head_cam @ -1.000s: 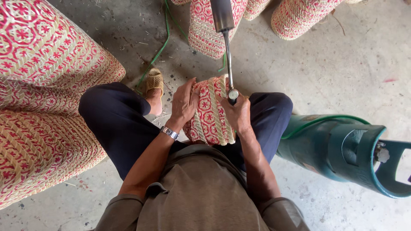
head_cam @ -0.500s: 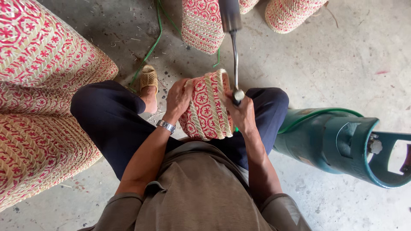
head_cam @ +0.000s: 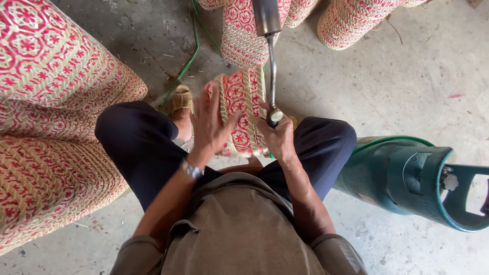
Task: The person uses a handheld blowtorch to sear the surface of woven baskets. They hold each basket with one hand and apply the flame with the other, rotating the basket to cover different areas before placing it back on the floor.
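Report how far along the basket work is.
Done: finished red-and-cream woven baskets stacked alongside. In hand: the left hand steadies a small red-patterned woven basket while the right hand grips the metal gas torch. No flame shows; progress on this basket cannot be judged.

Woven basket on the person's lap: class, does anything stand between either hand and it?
Nothing visible does. The left hand lies flat against the woven basket; the right hand touches its other side while gripping the torch.

six woven baskets (head_cam: 239,109), one gas cylinder (head_cam: 407,178)
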